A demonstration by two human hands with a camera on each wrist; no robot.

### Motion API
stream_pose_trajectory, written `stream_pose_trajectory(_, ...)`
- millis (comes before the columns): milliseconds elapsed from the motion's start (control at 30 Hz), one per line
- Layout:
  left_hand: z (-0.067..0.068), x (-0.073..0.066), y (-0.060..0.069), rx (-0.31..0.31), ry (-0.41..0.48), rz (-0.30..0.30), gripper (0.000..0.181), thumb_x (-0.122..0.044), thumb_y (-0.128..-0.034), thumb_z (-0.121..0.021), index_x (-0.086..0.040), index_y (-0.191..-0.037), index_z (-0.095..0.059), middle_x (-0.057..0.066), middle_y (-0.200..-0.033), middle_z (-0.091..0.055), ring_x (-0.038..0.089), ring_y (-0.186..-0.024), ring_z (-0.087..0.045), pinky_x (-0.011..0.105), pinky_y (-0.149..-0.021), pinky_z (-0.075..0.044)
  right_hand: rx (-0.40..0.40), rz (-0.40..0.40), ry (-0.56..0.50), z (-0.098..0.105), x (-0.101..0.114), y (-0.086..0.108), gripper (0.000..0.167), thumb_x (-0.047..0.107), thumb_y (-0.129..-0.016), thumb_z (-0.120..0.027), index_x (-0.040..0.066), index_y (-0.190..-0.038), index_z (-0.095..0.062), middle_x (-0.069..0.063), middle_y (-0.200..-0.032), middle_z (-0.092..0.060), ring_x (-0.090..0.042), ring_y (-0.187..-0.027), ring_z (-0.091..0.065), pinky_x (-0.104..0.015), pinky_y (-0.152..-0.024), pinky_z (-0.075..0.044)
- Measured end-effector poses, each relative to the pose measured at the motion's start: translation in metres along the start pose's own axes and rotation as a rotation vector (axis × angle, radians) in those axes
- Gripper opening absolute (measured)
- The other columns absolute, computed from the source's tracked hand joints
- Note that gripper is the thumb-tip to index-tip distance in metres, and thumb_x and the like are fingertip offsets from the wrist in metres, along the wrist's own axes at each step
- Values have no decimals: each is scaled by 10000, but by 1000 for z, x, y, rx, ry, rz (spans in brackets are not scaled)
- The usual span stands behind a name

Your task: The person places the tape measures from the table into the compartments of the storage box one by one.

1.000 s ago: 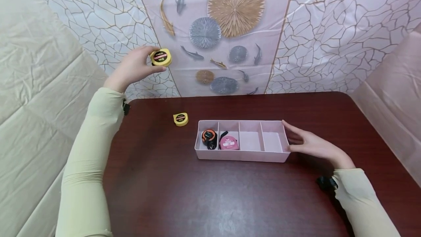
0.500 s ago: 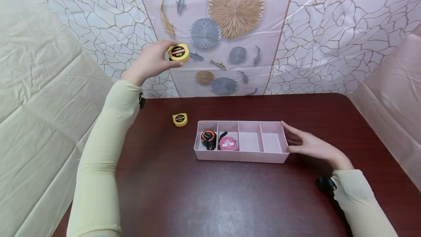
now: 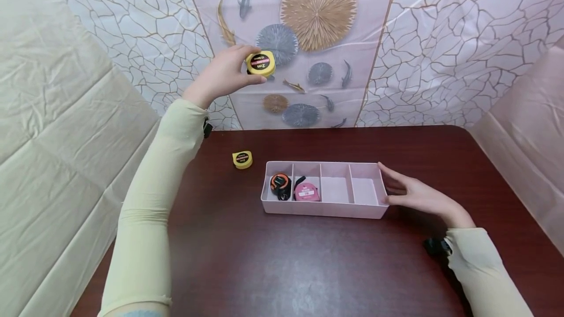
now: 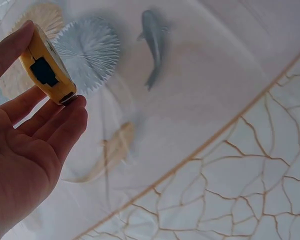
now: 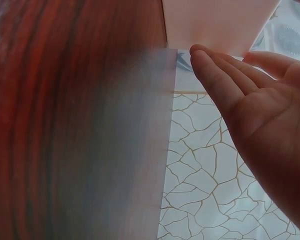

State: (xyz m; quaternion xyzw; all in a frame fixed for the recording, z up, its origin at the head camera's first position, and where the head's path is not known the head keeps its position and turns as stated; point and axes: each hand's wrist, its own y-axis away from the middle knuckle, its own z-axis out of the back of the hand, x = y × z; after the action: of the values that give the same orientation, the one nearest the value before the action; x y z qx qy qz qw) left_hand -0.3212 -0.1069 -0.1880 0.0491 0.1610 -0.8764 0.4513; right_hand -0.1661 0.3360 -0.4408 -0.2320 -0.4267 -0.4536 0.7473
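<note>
My left hand [image 3: 226,75] is raised above the table's far edge and pinches a yellow tape measure [image 3: 261,64] between thumb and fingers. In the left wrist view that tape measure [image 4: 47,67] appears edge-on. My right hand [image 3: 418,193] touches the right end of a pale pink four-part tray [image 3: 323,209] with spread, fairly straight fingers; the right wrist view shows its fingertips against the end wall. The tray's leftmost compartment holds a black and orange tape measure [image 3: 280,186]. A pink tape measure [image 3: 306,192] sits in the compartment beside it. The two right compartments hold nothing.
Another yellow tape measure [image 3: 242,159] lies on the dark red-brown table [image 3: 282,268], just left of the tray's far corner. A patterned sheet [image 3: 317,92] hangs behind the table, with pale cloth [image 3: 53,136] at the left side.
My left hand has moved right and slightly upward with the yellow tape measure. The right hand stays at the tray's end, and the tray has not visibly shifted.
</note>
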Motion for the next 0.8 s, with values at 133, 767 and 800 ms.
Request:
stream_pose_trajectory(133,0,-9,-5,-4,6,-14,738,-397,-923,-735,-54,-1507,-441,129,-1489,-492,276,-1364,-450,395,-1138,-328,-2,9,-13,-1,1,1,897,84,-949,-689,27,-1608,-83,-322,-1616,-100,-543,-1344,-377,-148,-936,-428)
stream_pose_trajectory(767,-9,-45,-24,-15,28,-108,720,-370,-905,-763,-75,-1492,-469,98,-1440,-526,217,-1290,-505,328,-1100,-358,0,-7,-16,-1,3,1,908,98,-947,-698,20,-1607,-80,-326,-1615,-98,-536,-1348,-375,-145,-940,-423)
stream_pose_trajectory(800,-10,-47,-25,-15,30,-111,719,-371,-905,-764,-78,-1492,-470,95,-1447,-521,213,-1298,-498,323,-1102,-355,1,-6,-17,-1,3,1,908,98,-947,-698,23,-1607,-80,-326,-1614,-99,-537,-1347,-375,-145,-940,-423)
